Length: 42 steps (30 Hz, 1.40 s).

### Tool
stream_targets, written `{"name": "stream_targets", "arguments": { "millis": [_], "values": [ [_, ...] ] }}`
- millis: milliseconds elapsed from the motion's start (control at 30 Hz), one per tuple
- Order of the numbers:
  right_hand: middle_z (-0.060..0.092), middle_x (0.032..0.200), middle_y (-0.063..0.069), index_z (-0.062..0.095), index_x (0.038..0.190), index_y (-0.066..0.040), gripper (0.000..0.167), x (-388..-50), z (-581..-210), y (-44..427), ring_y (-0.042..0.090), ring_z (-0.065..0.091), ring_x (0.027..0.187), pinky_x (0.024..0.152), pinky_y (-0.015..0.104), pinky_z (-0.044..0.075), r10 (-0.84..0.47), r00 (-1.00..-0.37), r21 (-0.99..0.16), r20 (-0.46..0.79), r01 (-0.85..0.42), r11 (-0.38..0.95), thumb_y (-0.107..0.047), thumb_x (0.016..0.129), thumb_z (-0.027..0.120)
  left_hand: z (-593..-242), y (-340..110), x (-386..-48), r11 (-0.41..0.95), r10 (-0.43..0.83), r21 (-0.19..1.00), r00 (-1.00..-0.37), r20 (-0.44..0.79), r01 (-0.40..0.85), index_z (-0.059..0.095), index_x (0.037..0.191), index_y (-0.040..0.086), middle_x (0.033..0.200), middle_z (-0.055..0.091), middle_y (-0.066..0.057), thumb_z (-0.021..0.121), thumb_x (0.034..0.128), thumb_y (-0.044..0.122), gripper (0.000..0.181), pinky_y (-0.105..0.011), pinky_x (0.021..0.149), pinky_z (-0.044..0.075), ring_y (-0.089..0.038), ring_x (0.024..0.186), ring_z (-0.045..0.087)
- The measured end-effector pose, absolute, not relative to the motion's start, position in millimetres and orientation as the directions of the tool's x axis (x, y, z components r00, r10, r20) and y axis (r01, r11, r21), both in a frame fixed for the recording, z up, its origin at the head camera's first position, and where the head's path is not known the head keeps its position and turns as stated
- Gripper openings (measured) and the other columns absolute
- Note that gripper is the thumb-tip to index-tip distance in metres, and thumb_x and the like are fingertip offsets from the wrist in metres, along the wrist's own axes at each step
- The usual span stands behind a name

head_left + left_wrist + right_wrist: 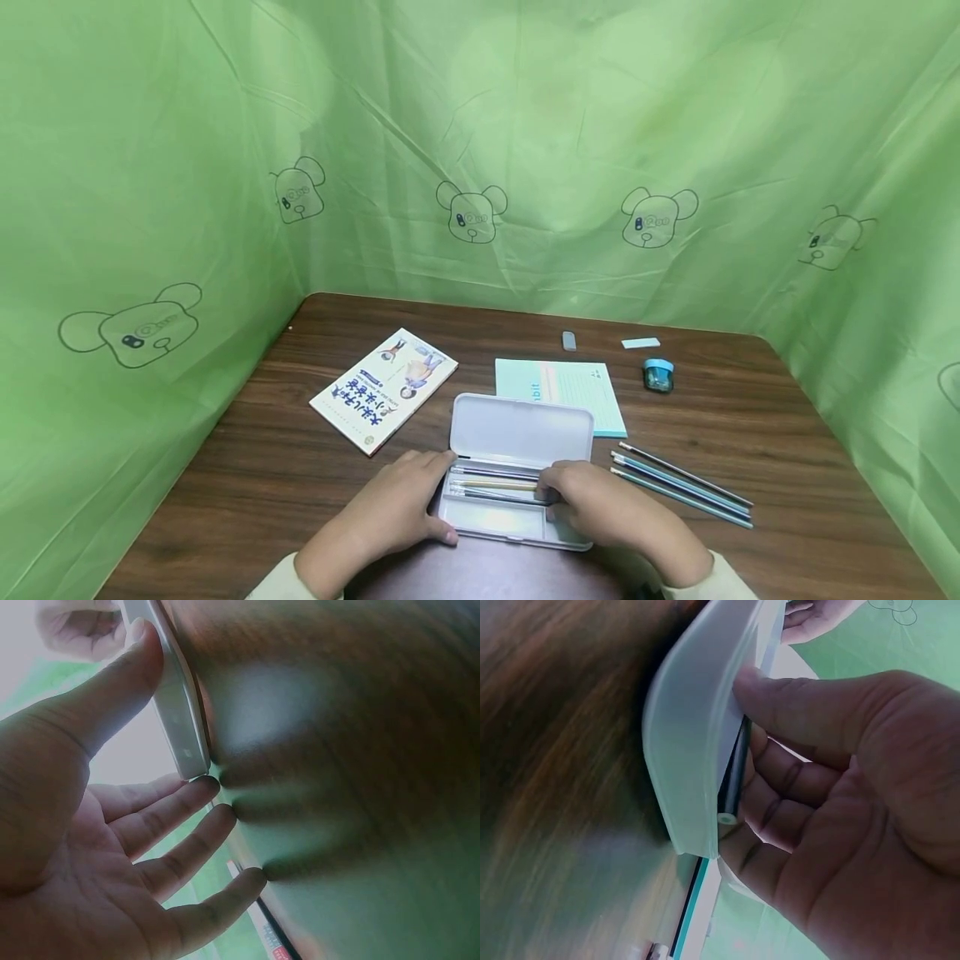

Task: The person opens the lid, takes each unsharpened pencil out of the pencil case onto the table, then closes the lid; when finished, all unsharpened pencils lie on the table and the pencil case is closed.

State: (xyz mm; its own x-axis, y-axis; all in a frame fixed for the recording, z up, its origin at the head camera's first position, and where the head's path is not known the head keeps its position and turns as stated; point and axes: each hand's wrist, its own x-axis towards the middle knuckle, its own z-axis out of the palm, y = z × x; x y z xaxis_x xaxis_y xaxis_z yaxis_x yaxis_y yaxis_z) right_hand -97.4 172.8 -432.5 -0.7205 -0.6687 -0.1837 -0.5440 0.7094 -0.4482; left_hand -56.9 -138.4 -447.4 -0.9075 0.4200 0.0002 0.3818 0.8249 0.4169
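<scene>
A white pencil case (pixel 497 520) lies with its lid (pixel 522 427) raised at the back. Several pencils (pixel 495 483) lie side by side in its rear compartment. My left hand (pixel 399 502) rests at the case's left end, thumb at the front edge and fingers fairly straight. In the left wrist view, those fingers (pixel 176 862) are spread, with tips on the table or case corner. My right hand (pixel 592 504) reaches into the case's right end, fingers curled about a dark pencil (pixel 736 772). Its thumb hides part of that pencil.
Several more pencils (pixel 686 487) lie right of the case. Behind it are a pale notepad (pixel 611 412), a grey eraser-like piece (pixel 569 341), a light blue strip (pixel 641 342) and a blue-lidded sharpener (pixel 658 377). A picture book (pixel 386 387) lies left. Green cloth (pixel 525 125) surrounds the table.
</scene>
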Motion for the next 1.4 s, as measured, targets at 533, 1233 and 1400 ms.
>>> {"name": "stream_targets", "arguments": {
  "millis": [533, 1233, 1400],
  "values": [
    [0.066, 0.092, -0.016, 0.073, 0.1, -0.019, 0.012, -92.6, -421.3, 194.7, -0.003, 0.054, 0.084, 0.07, 0.026, 0.054, -0.661, -0.746, -0.539, -0.082, -0.525, 0.659, -0.012, 0.1, 0.082, -447.9, -138.8, -56.2, 0.82, 0.425, 0.419, -0.905, 0.01, 0.39, 0.063, 0.151, 0.003, 0.143, 0.074, -0.016, 0.103, 0.0698, 0.048, 0.101, -0.063, 0.108, 0.059, -0.037, 0.131, 0.069],
    [0.066, 0.089, -0.018, 0.071, 0.097, -0.021, 0.031, -65.5, -444.4, 328.2, -0.012, 0.052, 0.085, 0.062, 0.024, 0.051, -0.542, -0.81, -0.449, 0.222, -0.578, 0.681, 0.001, 0.084, 0.089, -448.0, -139.6, -56.0, 0.813, 0.422, 0.437, -0.906, 0.012, 0.384, 0.062, 0.151, 0.001, 0.144, 0.074, -0.017, 0.104, 0.0688, 0.047, 0.103, -0.066, 0.107, 0.058, -0.038, 0.132, 0.068],
    [0.063, 0.088, -0.026, 0.07, 0.094, -0.023, 0.034, -58.7, -453.9, 356.0, -0.014, 0.051, 0.083, 0.062, 0.024, 0.047, -0.48, -0.851, -0.396, 0.214, -0.524, 0.754, 0.0, 0.082, 0.091, -448.5, -139.8, -56.4, 0.809, 0.417, 0.456, -0.909, 0.0, 0.371, 0.062, 0.152, 0.0, 0.146, 0.073, -0.018, 0.104, 0.0695, 0.047, 0.104, -0.068, 0.109, 0.057, -0.04, 0.134, 0.067]
  ]
}}
